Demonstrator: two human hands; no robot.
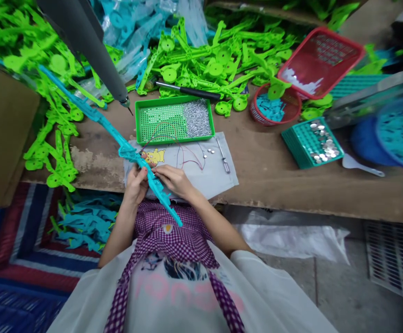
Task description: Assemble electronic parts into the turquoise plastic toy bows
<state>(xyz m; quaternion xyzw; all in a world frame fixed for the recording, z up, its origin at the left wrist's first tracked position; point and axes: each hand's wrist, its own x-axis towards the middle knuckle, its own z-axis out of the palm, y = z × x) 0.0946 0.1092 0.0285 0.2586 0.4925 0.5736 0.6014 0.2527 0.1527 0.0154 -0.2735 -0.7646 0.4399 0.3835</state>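
A long turquoise plastic piece [109, 128], shaped like a toy sword or bow, slants in front of me from upper left to lower right. My left hand [136, 186] is closed round its middle, thumb on the near side. My right hand [174, 179] has its fingers pinched together against the piece's other side; what lies between the fingertips is hidden. Thin red and dark wires [196, 162] trail over the pale cloth [218, 178] just beyond my hands. A small screwdriver [226, 165] and several little silver discs [210, 151] lie on that cloth.
A powered screwdriver [97, 55] hangs bit-down at upper left. Behind the cloth stands a green tray [139, 122] with screws [197, 118]. Green parts [215, 69] pile up at the back. Red baskets [262, 119], a teal basket [300, 148] of silver discs and a blue tub [364, 138] stand right.
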